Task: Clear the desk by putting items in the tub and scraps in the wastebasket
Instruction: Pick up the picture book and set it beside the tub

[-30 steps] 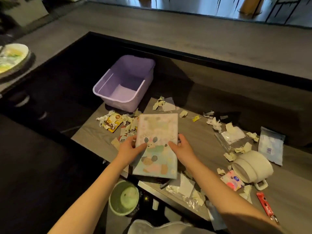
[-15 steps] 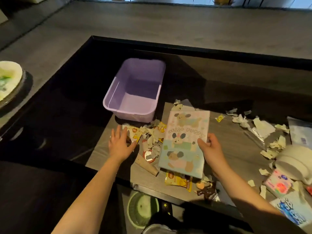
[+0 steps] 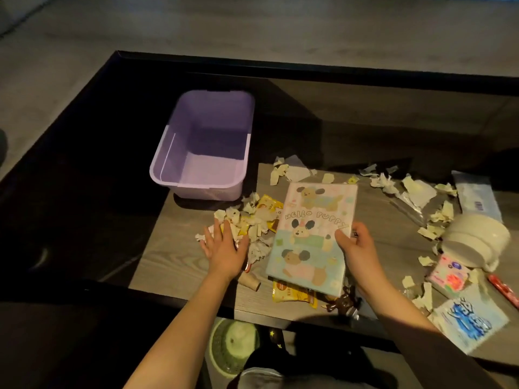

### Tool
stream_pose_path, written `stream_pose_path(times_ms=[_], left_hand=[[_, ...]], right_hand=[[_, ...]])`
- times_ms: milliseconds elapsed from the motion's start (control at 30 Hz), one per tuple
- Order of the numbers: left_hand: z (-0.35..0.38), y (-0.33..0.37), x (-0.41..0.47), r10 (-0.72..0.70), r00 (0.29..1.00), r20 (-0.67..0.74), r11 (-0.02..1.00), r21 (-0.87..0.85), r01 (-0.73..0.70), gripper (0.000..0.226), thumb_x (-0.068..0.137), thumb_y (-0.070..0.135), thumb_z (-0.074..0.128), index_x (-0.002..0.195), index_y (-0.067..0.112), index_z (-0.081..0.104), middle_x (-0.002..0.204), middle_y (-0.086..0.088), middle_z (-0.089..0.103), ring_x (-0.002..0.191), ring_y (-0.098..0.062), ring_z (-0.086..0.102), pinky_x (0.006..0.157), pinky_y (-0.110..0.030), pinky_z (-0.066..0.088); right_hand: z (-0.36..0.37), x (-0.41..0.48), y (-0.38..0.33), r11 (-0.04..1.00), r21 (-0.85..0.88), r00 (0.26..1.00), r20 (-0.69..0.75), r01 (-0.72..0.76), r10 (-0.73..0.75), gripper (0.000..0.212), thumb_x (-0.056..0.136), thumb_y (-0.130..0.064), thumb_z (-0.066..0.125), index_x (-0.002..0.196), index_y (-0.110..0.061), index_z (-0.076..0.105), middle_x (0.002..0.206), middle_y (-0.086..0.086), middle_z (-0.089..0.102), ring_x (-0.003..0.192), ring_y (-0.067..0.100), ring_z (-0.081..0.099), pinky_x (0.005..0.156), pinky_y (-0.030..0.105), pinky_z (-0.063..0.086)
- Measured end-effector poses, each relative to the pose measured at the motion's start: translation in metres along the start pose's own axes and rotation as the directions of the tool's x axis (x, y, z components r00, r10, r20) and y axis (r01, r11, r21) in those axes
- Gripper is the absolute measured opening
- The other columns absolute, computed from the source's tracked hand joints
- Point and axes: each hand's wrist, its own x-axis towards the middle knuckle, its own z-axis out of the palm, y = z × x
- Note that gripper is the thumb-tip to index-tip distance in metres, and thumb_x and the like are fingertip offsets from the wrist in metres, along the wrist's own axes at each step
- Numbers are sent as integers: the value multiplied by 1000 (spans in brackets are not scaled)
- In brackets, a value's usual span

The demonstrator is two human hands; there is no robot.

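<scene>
Left hand (image 3: 224,249): yours lies flat, fingers spread, on the scrap pile (image 3: 250,224), left of centre.
Right hand (image 3: 356,248): your thumb and fingers pinch the book's right edge.
Book (image 3: 311,234): one, mid-frame, over the desk (image 3: 174,262).
Tub (image 3: 196,189): one, purple, upper left of the book.
Wastebasket (image 3: 233,346): one, green, bottom centre, below the desk edge.
Yellow packets: two, one in the pile (image 3: 271,206), one under the book's near end (image 3: 292,294).
Mug (image 3: 474,240): one, white, on its side at right.

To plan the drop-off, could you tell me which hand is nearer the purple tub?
Left. The left hand rests on the scraps in front of the purple tub; the right hand grips the notebook, farther right.
</scene>
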Motion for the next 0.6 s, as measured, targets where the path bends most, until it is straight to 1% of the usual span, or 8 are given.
stream_pose_path(times_ms=[133,267,367,433,533,567,600], left_hand=[[11,26,-6,45,997,67,999,-1,-46,68,96,50,30,150,19,3,158,-7,-13,143,-33,-19,114,-49,-11],[19,48,-7,110,984,139,994,0,-111,64,97,49,29,150,22,5,159,-4,-12,143,-31,-20,114,-49,-12],[17,56,-7,132,975,177,991,0,-135,57,98,47,26,149,25,12,159,0,-7,144,-30,-18,115,-51,-9],[11,57,-10,145,979,140,989,-35,-141,52,99,44,26,148,28,19,160,3,-2,144,-29,-17,115,-53,-6],[-3,52,-20,138,990,10,984,-113,-136,44,99,39,30,142,30,35,159,6,6,145,-28,-11,115,-53,-2],[-5,48,-23,139,989,-41,981,-134,-143,43,99,39,32,139,28,41,157,5,14,146,-28,-5,116,-52,1],[-9,44,-27,147,986,-76,974,-163,-157,42,98,39,34,136,25,47,154,3,26,145,-29,6,116,-50,8]], right_hand=[[-7,-5,0,1000,2,1000,-14,14,-14,11,95,-9,50,105,-12,47,89,-1,63,76,14,63,64,33,51],[-18,-5,-1,1000,5,999,-35,9,-9,9,95,-8,49,104,-10,46,90,1,63,75,14,62,61,30,49],[-22,-5,-5,1000,13,999,-32,23,-23,8,95,-8,49,103,-9,46,88,-1,62,74,11,61,55,25,51],[-22,-5,-8,999,18,999,-21,40,-39,8,96,-7,48,103,-7,45,85,-2,61,70,9,60,49,19,49],[-17,-7,-11,998,29,999,17,48,-49,9,95,-6,48,104,-6,46,82,-3,61,68,8,60,46,16,48],[-14,-7,-11,998,38,998,40,43,-44,9,95,-6,48,104,-6,46,83,-2,61,68,9,60,46,15,48],[-11,-8,-11,998,47,997,68,30,-34,8,95,-6,48,103,-7,46,84,-2,62,68,10,61,46,14,49]])
